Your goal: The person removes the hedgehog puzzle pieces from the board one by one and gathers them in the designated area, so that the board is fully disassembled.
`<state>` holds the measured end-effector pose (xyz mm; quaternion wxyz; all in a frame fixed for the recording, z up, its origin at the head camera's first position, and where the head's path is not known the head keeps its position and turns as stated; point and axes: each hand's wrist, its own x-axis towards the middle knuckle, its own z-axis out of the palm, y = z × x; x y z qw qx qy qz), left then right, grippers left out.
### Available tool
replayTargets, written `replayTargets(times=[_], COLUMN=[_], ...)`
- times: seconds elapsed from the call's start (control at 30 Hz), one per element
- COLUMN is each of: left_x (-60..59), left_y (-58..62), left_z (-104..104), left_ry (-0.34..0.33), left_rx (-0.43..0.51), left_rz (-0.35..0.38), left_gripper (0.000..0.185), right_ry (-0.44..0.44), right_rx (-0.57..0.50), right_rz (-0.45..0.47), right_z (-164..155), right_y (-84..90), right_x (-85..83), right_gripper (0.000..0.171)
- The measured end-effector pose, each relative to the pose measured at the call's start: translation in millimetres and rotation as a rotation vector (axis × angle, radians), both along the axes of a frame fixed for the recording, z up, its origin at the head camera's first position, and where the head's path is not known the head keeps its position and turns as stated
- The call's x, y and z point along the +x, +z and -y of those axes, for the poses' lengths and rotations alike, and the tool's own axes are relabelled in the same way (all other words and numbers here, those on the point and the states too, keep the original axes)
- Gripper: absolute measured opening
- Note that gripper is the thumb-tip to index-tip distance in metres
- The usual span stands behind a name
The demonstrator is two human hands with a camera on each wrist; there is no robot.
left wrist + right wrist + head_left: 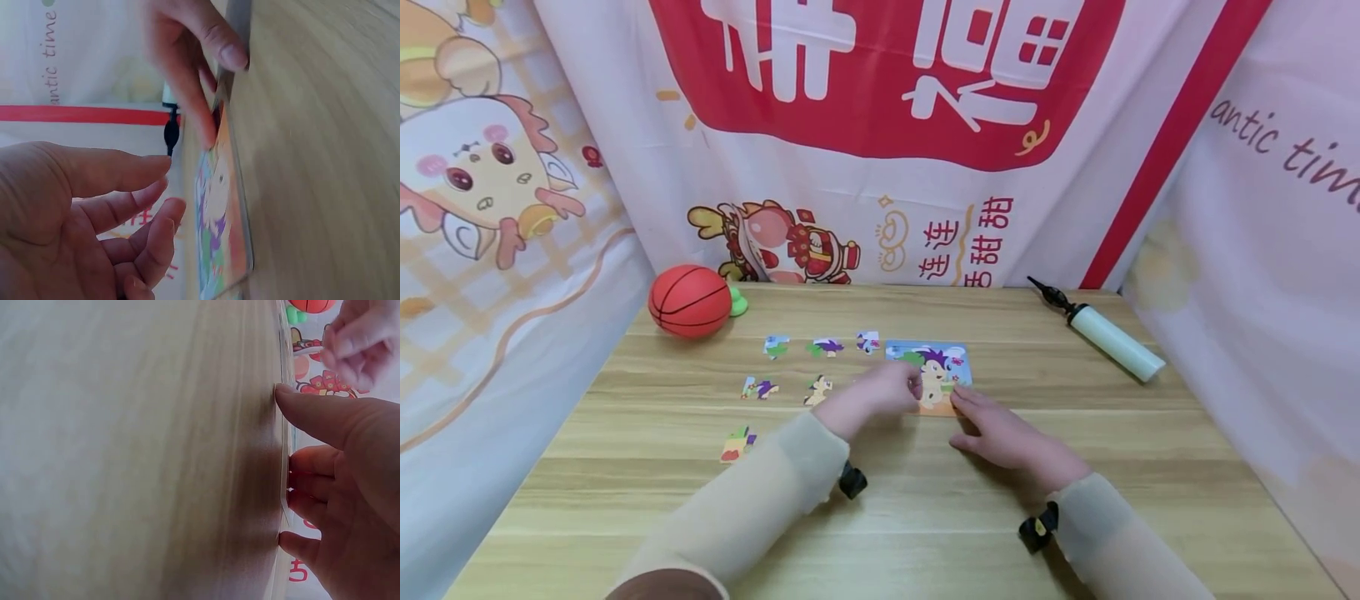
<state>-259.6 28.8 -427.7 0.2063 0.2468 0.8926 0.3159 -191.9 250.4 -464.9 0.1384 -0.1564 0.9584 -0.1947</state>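
A small picture puzzle board point(942, 360) lies flat mid-table; in the left wrist view the puzzle board point(215, 206) shows a purple-haired cartoon animal. My left hand point(910, 385) hovers at its left edge with loosely curled fingers point(159, 165) and nothing in them. My right hand point(966, 412) rests on the table at the board's near right corner, its straight fingertips point(284, 394) touching the board's edge point(284, 500). Several loose puzzle pieces lie left of the board, among them one point(827, 347) at the back and one point(818, 389) beside my left wrist.
An orange ball point(689, 300) with a green object point(739, 302) behind it sits at the back left. A white hand pump point(1108, 333) lies at the back right. Printed cloth hangs round the wooden table point(925, 517) on three sides.
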Motion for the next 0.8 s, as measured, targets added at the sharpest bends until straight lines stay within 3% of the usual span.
replayTargets(times=[0.33,0.6,0.8], left_x=[-0.7,-3.4,-7.3], left_y=[-18.1,-34.0,-38.4], left_z=[-49.6,-61.4,-63.4], left_ry=[0.057,0.088,0.077], left_rx=[-0.069,-0.052,-0.036], left_rz=[-0.046,-0.098,-0.102], left_gripper=[0.04,0.035,0.035], right_ry=[0.048,0.064,0.051], right_rx=[-0.014,-0.02,-0.036], right_rz=[-0.041,-0.063,-0.057], right_z=[-2.3,-1.9,-1.7], right_y=[-1.3,-3.4,-4.7], right_x=[-1.3,-0.9,-2.3], right_gripper=[0.074,0.075,0.074])
